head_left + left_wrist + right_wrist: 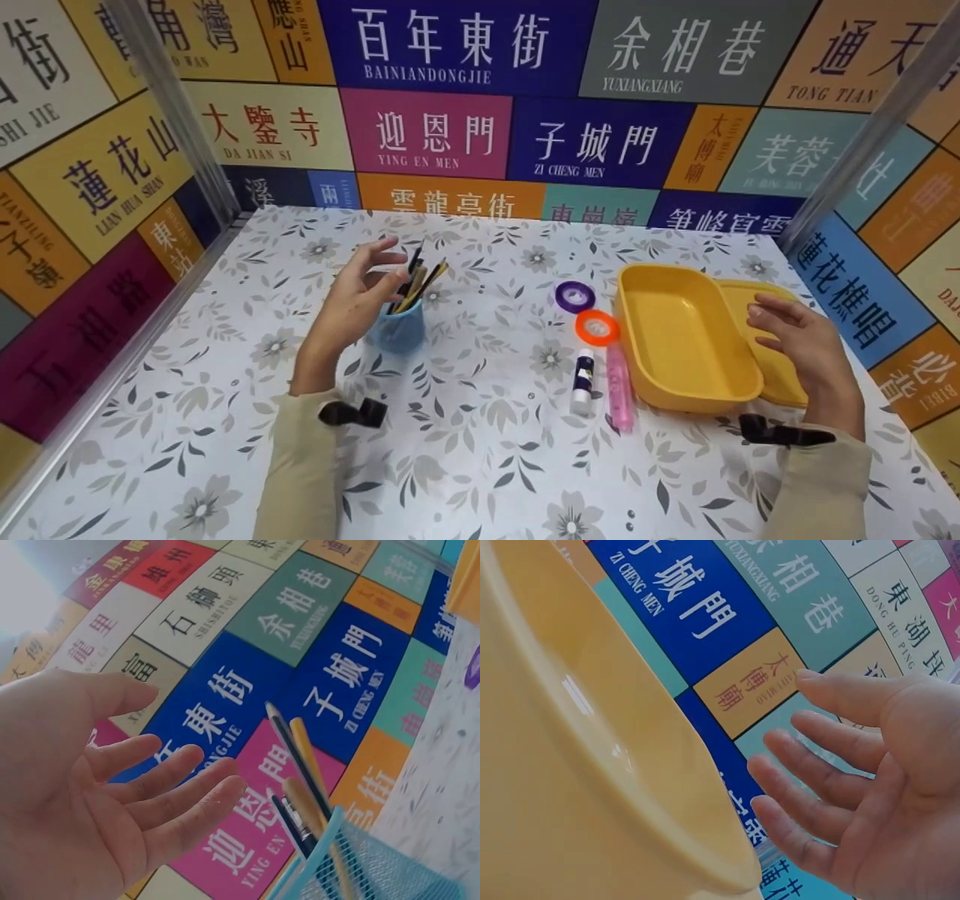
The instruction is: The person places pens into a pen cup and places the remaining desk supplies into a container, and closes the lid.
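My left hand [358,304] hovers beside a blue mesh pen cup [401,330] with its fingers loosely spread, holding nothing. Several pencils and pens [420,283] stand in that cup; in the left wrist view the cup's rim [330,836] lies to the right of the fingers. On the other side, my right hand [810,345] is raised over a yellow lid [780,375], beside a yellow plastic box [682,345]. Its fingers are relaxed and bare, apart from the box wall [637,787] in the right wrist view. The box interior shows no contents.
Left of the box lie a purple tape roll [575,297], an orange tape roll [597,328], a glue stick [583,381] and a pink translucent stick-shaped item [619,386]. A floral cloth [480,450] covers the table. Sign-printed walls [427,135] enclose the back and sides.
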The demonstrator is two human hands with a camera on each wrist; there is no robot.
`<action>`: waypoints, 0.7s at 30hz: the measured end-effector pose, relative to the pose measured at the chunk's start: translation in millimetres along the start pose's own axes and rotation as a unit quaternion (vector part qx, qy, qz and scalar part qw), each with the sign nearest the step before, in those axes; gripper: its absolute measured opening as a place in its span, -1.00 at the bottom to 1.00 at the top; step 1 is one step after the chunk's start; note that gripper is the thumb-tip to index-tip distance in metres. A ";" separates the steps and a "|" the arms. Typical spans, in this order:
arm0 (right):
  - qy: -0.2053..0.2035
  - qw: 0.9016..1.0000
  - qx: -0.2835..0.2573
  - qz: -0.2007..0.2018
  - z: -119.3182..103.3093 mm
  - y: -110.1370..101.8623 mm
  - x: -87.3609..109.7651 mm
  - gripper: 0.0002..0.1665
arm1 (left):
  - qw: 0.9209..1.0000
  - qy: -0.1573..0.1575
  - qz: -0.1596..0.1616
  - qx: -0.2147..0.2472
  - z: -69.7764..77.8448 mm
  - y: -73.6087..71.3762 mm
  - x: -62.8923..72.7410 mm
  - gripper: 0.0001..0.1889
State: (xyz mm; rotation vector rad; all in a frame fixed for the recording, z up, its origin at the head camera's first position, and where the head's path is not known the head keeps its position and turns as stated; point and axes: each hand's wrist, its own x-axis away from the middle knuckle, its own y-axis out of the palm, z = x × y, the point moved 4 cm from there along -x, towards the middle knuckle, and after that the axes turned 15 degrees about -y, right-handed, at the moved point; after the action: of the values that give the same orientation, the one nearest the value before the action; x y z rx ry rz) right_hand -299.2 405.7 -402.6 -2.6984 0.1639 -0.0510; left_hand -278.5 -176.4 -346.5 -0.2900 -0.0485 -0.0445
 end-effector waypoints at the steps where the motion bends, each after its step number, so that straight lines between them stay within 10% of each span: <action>1: 0.003 1.000 0.004 -0.004 1.5 -1.0 0.0 0.08 | 1.000 -0.001 -0.006 0.001 0.6 3.7 0.0 -0.39; 21: 0.055 0.989 0.071 -0.116 21.5 -2.1 6.8 0.08 | 0.995 0.002 -0.097 -0.020 -4.9 75.9 -4.6 -0.34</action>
State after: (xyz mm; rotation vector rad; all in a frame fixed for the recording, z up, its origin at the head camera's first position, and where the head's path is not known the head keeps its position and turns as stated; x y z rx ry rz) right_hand -291.0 415.8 -421.2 -2.5596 -0.1166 -0.2702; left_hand -279.0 -104.9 -373.0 -0.3244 -0.0708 -0.2392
